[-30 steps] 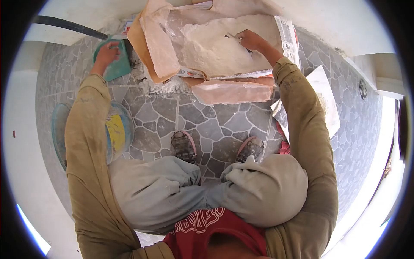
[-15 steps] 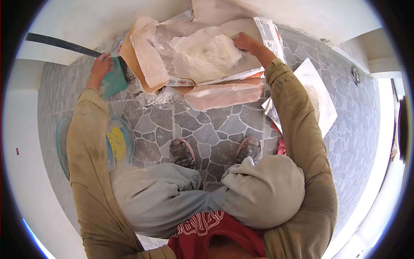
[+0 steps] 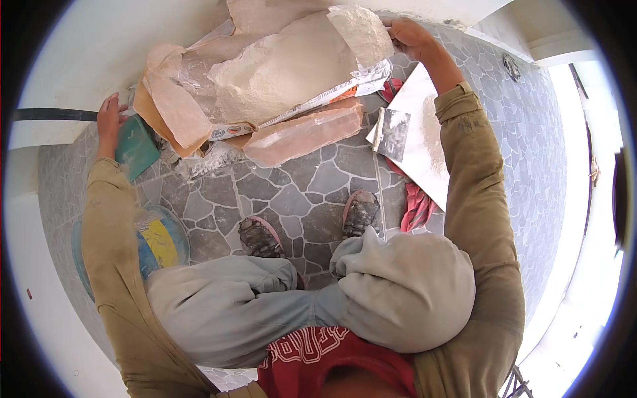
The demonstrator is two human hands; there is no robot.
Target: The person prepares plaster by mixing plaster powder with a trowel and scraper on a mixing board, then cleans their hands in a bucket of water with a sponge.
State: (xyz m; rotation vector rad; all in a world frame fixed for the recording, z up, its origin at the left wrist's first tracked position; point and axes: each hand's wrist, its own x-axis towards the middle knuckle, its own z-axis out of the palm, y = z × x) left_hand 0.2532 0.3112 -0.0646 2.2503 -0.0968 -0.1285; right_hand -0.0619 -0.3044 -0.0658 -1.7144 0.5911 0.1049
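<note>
A torn paper bag (image 3: 312, 136) lies opened out at the top of the view, with pale powder (image 3: 279, 73) heaped inside. At its right end, my right hand (image 3: 413, 38) is closed on the bag's edge; a powder-coated part stands raised there, partly hiding the fingertips. My left hand (image 3: 110, 118) is off the bag's left side, fingers loosely apart, with nothing visible in it. Just beside that hand is a flat teal piece (image 3: 136, 149). Spilled powder (image 3: 209, 161) lies on the floor by the bag's near left corner.
Right of the bag, a white board (image 3: 424, 132) and a small grey plate (image 3: 391, 134) carry powder. A red cloth (image 3: 418, 207) lies nearby. A bluish round container (image 3: 162, 235) sits by my left forearm. A wall (image 3: 166, 23) borders the stone-patterned floor (image 3: 285, 199).
My right hand has left the powder heap and moved to the bag's right end, which now stands raised. The view has turned; the bag appears tilted and further left.
</note>
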